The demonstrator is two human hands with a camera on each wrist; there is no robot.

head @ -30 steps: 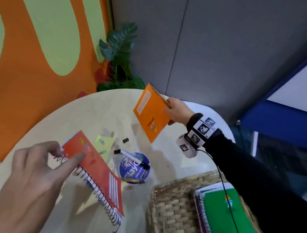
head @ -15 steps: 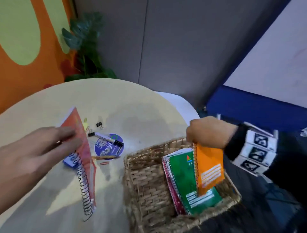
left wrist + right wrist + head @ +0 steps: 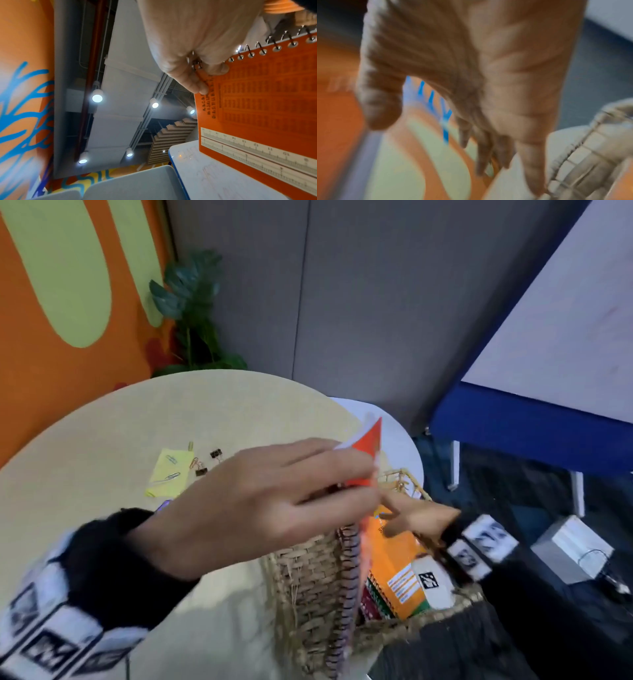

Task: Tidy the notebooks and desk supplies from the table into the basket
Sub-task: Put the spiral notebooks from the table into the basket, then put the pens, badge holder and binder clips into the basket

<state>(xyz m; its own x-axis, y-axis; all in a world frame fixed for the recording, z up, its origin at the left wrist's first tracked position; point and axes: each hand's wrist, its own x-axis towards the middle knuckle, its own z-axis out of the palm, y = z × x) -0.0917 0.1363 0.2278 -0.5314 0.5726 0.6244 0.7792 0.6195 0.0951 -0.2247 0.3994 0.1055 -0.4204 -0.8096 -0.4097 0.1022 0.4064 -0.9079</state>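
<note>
- Several paper clips and black binder clips [image 3: 215, 454] lie by my yellow sticky pad [image 3: 168, 473] on the round beige table [image 3: 102, 440].
- My left hand [image 3: 270, 505] pinches the red spiral-bound notebook [image 3: 364, 460], edge-on over the woven wicker basket [image 3: 308, 573].
- My right hand [image 3: 416, 517] hangs slack, holding nothing, above the orange notebook [image 3: 399, 570] inside.

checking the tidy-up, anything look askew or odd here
Only the red-orange spiral notebook: the left hand holds it on edge over the woven wicker basket, not lying flat like the orange notebook inside.
</note>
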